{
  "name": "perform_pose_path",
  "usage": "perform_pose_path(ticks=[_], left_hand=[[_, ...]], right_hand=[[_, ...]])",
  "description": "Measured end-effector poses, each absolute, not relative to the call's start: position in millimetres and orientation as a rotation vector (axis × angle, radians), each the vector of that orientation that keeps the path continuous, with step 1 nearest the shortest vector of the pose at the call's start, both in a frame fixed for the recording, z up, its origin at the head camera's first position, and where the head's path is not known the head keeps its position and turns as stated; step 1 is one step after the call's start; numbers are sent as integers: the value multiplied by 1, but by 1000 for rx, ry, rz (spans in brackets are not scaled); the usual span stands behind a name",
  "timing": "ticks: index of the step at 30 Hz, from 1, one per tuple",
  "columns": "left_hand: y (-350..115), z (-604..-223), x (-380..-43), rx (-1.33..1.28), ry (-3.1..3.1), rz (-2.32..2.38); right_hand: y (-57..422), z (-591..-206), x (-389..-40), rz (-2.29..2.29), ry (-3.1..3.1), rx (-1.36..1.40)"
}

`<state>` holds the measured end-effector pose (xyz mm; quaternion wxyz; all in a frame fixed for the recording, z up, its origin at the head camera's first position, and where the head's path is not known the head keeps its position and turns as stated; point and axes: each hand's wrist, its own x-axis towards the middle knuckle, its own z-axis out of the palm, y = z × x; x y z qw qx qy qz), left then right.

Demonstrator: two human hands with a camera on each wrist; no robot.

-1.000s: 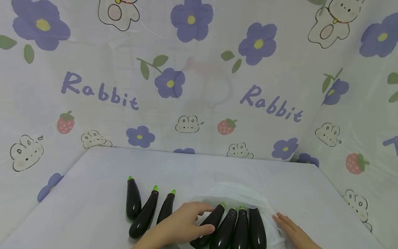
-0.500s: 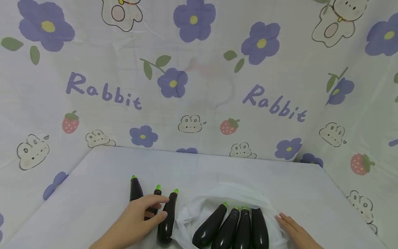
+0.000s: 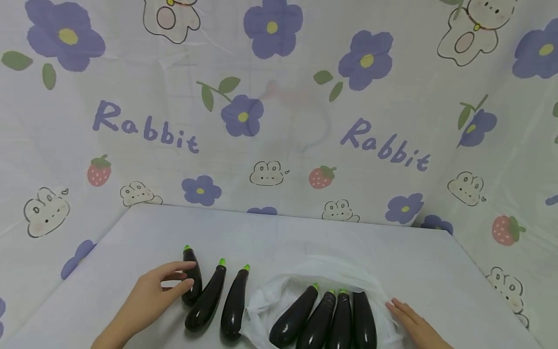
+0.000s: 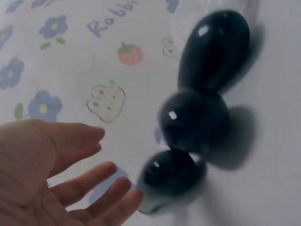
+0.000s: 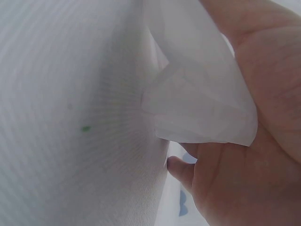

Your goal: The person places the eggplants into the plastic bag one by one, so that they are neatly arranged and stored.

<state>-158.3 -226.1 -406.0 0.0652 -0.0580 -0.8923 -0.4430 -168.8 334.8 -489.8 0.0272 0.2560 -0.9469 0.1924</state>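
Observation:
In the head view, my left hand [image 3: 148,295] is at the leftmost dark eggplant [image 3: 196,285], with thumb and fingers spread beside it. The left wrist view shows the left fingertips [image 4: 135,194] close to the nearest eggplant [image 4: 174,172]; contact is hard to tell. Two more eggplants lie to its right, a middle one [image 3: 207,301] and one [image 3: 234,304] beside the bag. Several eggplants [image 3: 294,317] lie side by side in the open mouth of a white plastic bag [image 3: 263,301]. My right hand [image 3: 416,325] rests straight-fingered on the bag's right edge; its film lies against the palm [image 5: 277,84].
The white tabletop [image 3: 174,228] runs back to a hanging cloth [image 3: 287,140] printed with flowers, rabbits and strawberries. More of this cloth hangs on both sides. The bag spreads over the front middle of the table.
My left hand has moved left, from the leftmost eggplant in the bag, across the loose ones, to the far left one. The right hand has stayed at the bag's edge.

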Motion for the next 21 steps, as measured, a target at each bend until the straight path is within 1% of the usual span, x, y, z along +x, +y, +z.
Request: perform_pose_path(ticks=[4, 12, 21], left_hand=[[-236, -418, -166, -73, -2707, -1345], [-241, -432, -175, 57, -2673, -1539], [-239, -441, -179, 59, -2721, -1515]], right_hand=[[336, -490, -169, 572, -2923, 811], [338, -493, -171, 509, -2865, 857], [338, -492, -169, 454, -2840, 876]])
